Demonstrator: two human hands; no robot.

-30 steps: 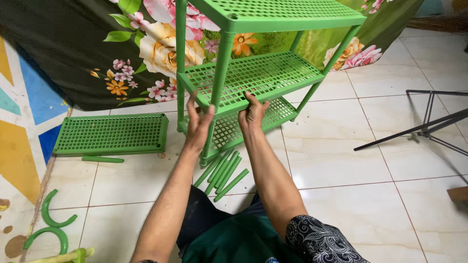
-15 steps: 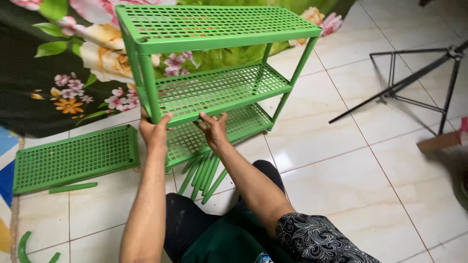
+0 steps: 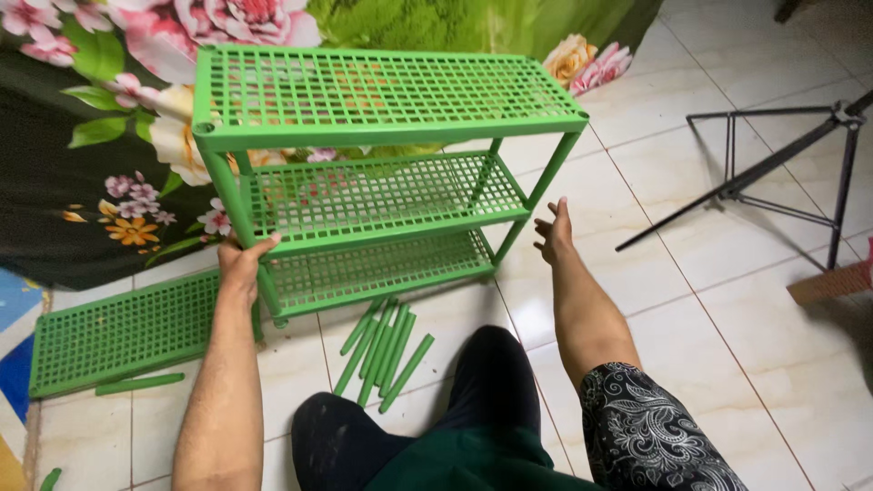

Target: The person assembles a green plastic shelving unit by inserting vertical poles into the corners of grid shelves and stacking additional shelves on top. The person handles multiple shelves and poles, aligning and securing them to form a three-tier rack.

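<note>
A green plastic shelf rack [image 3: 382,91] with three perforated tiers stands upright on the tiled floor in front of me. My left hand [image 3: 240,265] grips its front left post near the middle tier. My right hand [image 3: 554,233] hovers open just right of the front right post, fingers spread, touching nothing. Several loose green tubes [image 3: 384,347] lie on the floor between the rack and my knees. A spare green perforated shelf panel [image 3: 118,335] lies flat to the left, with a single green tube [image 3: 138,384] beside it.
A dark floral cloth [image 3: 82,173] covers the floor behind and left of the rack. A black metal tripod stand [image 3: 773,173] lies at the right. A brown object [image 3: 832,282] sits at the right edge. My dark-trousered legs [image 3: 491,409] fill the bottom centre.
Both hands have left the middle of the lower shelf and moved apart: the left onto the front left post, the right out to the right side, open. The view has shifted.
</note>
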